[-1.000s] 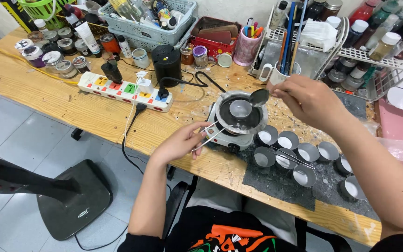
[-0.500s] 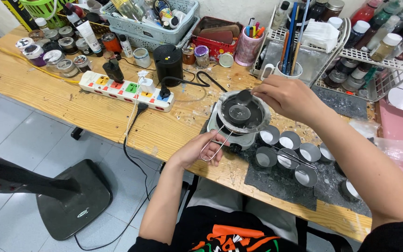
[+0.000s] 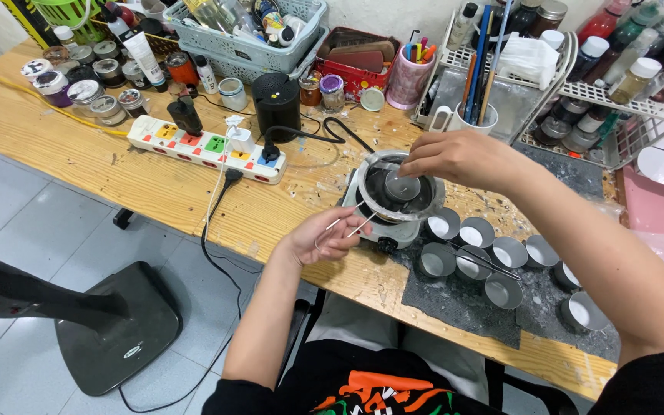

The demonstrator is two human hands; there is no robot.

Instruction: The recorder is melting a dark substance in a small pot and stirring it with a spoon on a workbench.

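Round metal pan (image 3: 401, 188) atop hotplate (image 3: 382, 230)

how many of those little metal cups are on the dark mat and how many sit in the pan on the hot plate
Cups on the dark mat: 8, first at
Cup in the pan on the hot plate: 1
Total: 9
Left hand grips the pan's wire handle; right hand is over the pan.

Left of the hot plate (image 3: 390, 223) I see bare wood up to the power strip (image 3: 205, 148); right of it, small tins (image 3: 474, 230) crowd close; behind it stands a wire rack (image 3: 578, 92).
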